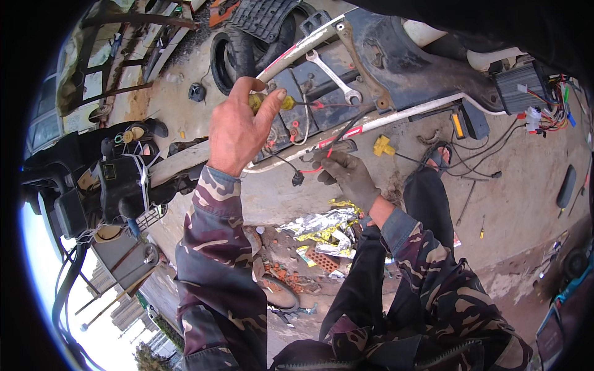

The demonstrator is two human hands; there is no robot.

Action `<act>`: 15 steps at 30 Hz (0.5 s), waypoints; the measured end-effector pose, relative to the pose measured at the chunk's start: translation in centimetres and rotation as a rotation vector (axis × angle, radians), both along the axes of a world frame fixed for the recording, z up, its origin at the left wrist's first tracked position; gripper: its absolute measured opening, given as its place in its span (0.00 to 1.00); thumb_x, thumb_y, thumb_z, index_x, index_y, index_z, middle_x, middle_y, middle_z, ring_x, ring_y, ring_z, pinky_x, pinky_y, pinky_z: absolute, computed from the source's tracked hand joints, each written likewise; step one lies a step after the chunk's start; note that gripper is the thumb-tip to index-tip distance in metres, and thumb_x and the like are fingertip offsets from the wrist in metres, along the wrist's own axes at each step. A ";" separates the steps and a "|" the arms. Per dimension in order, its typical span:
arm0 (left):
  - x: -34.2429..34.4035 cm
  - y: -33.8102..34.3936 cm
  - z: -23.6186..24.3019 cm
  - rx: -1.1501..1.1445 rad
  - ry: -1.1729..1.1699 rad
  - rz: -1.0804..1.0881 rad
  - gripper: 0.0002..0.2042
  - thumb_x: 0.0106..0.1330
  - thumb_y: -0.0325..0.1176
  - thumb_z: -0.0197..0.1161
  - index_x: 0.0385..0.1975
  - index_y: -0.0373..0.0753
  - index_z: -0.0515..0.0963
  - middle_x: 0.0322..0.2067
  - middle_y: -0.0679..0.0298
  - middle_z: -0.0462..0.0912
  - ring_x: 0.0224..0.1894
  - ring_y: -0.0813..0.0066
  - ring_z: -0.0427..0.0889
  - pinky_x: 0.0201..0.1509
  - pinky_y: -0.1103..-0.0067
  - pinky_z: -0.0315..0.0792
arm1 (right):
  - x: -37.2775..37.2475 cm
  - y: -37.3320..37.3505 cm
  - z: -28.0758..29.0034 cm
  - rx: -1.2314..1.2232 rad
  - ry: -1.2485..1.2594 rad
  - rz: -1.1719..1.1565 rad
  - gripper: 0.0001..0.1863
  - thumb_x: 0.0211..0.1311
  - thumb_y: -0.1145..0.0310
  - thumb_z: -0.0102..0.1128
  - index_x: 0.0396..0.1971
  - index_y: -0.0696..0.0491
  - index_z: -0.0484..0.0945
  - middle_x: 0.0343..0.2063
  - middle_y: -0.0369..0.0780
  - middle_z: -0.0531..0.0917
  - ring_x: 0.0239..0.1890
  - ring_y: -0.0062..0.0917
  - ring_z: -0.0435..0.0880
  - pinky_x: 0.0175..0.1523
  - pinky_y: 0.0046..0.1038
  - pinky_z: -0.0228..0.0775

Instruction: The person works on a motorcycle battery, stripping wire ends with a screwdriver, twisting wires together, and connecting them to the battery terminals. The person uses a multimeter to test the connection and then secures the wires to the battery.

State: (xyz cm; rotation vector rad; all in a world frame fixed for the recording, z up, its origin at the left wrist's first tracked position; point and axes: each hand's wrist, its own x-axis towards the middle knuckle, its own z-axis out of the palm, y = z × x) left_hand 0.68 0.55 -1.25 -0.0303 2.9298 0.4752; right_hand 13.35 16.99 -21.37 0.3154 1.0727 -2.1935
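Observation:
My bare left hand (238, 133) is closed round a yellow-handled screwdriver (286, 102), held over the dark deck (396, 55) of a white-framed vehicle. My right hand (352, 176), in a dirty grey glove, pinches a thin red-and-black wire (330, 150) below the lower frame rail (411, 104). A black connector (297, 177) hangs on a cable beside it. A steel open-end wrench (331, 74) lies on the deck to the right of the screwdriver. The screwdriver's tip is too small to make out clearly among the wires.
A finned controller (516, 91) with coloured wires sits at right. A yellow connector (383, 145) hangs near my foot (438, 157). Tyres (226, 59) and scrap (111, 49) lie behind, handlebar parts (111, 179) at left, crumpled wrappers (322, 226) and rubble (281, 275) below.

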 end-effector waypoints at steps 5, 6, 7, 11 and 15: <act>-0.4 -0.4 -0.4 0.259 0.276 -0.370 0.21 0.69 0.46 0.69 0.52 0.36 0.76 0.34 0.47 0.86 0.36 0.46 0.86 0.42 0.63 0.78 | 0.1 0.0 0.2 0.012 -0.010 0.005 0.16 0.76 0.61 0.62 0.57 0.53 0.83 0.46 0.35 0.89 0.38 0.18 0.87 0.45 0.23 0.79; -0.4 -0.4 -0.4 0.197 0.215 -0.318 0.22 0.69 0.45 0.69 0.53 0.36 0.76 0.35 0.48 0.86 0.36 0.48 0.86 0.43 0.64 0.78 | 0.1 0.0 0.2 0.017 -0.015 0.008 0.16 0.77 0.62 0.61 0.56 0.53 0.83 0.45 0.35 0.89 0.38 0.18 0.87 0.45 0.23 0.78; -0.3 -0.4 -0.3 0.136 0.155 -0.267 0.22 0.68 0.44 0.70 0.54 0.36 0.75 0.36 0.49 0.86 0.36 0.49 0.85 0.44 0.64 0.78 | 0.1 -0.1 0.3 0.031 -0.028 0.012 0.15 0.77 0.63 0.60 0.56 0.53 0.84 0.45 0.34 0.89 0.38 0.18 0.88 0.45 0.23 0.78; -0.1 0.0 -0.3 0.015 0.040 -0.051 0.22 0.67 0.39 0.69 0.56 0.36 0.74 0.36 0.52 0.85 0.36 0.51 0.85 0.46 0.65 0.78 | 0.1 0.1 0.4 0.015 -0.005 0.006 0.16 0.77 0.62 0.60 0.57 0.53 0.83 0.45 0.34 0.89 0.38 0.18 0.87 0.45 0.23 0.78; -0.2 -0.1 -0.1 0.182 0.105 -0.170 0.19 0.68 0.40 0.69 0.52 0.36 0.76 0.34 0.48 0.86 0.36 0.46 0.86 0.43 0.64 0.79 | 0.1 0.2 0.3 0.031 0.006 0.013 0.18 0.77 0.61 0.60 0.58 0.55 0.82 0.46 0.35 0.89 0.38 0.17 0.86 0.45 0.23 0.80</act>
